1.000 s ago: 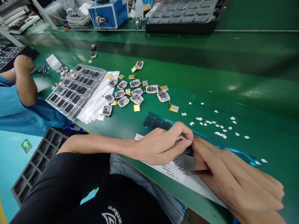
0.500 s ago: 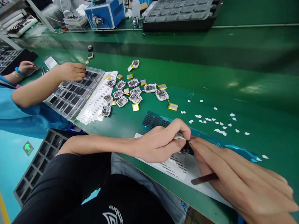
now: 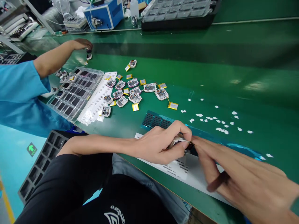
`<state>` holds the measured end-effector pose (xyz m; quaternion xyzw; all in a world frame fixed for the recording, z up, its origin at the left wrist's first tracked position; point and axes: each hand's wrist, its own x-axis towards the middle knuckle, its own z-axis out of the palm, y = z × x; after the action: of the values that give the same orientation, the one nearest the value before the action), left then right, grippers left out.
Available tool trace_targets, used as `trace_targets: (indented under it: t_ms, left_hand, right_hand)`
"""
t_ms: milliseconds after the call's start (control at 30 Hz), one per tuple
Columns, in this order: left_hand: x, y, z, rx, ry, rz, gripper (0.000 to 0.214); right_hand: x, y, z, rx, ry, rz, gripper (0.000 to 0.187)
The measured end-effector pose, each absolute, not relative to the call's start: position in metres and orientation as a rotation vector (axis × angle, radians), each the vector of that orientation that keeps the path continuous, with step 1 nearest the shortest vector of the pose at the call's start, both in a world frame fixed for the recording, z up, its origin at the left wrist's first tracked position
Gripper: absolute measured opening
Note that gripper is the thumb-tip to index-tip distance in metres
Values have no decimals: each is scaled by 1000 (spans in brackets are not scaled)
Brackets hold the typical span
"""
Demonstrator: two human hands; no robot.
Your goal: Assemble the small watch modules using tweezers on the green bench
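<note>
My left hand [image 3: 161,144] is closed around a small white device casing [image 3: 177,140], pinching it between thumb and forefinger. Most of the casing is hidden by the fingers. My right hand [image 3: 243,171] meets it from the right, fingertips touching the casing's edge. The flat dark end of what look like tweezers [image 3: 218,182] sticks out below the right palm; their tips are hidden. Beneath both hands lies a white printed sheet [image 3: 173,169]. Just behind the left hand, a blue film sheet bears rows of black strips [image 3: 156,120].
Several opened white device casings [image 3: 135,98] with yellow-edged batteries [image 3: 173,105] lie to the left. White paper scraps [image 3: 221,130] are scattered at right. A co-worker's arm [image 3: 56,57] reaches over a clear compartment tray [image 3: 77,93]. A black-based tray [image 3: 177,25] stands at the back.
The white casing shows more between my left fingers. My right hand and the tweezers' end have shifted slightly right and turned. The co-worker's arm has moved from the tray to small parts farther back.
</note>
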<state>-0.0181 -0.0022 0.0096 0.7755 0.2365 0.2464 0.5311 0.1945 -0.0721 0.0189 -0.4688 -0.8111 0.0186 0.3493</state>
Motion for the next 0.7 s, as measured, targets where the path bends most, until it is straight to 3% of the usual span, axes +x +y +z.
trace_targets:
  t_ms: [133, 200, 333, 533, 633, 700]
  left_hand:
    - [-17, -4, 9, 1954, 574, 582, 12]
    - [-18, -4, 9, 2017, 593, 556, 15]
    - [-21, -3, 12, 2110, 608, 451, 20]
    - [-23, -1, 3, 2132, 546, 516, 35]
    - [-23, -3, -4, 2146, 441, 587, 32]
    - [-23, -3, -4, 2143, 345, 576, 28]
  right_hand:
    - [188, -61, 23, -1212, -2028, 144, 17]
    - [184, -60, 24, -1271, -1933, 376, 9]
    - [177, -62, 23, -1437, -1699, 691, 16]
    - [184, -58, 26, -1504, -1615, 809, 29]
    - [200, -50, 29, -1494, -1520, 953, 60]
    - [214, -46, 29, -1493, -1507, 844, 81]
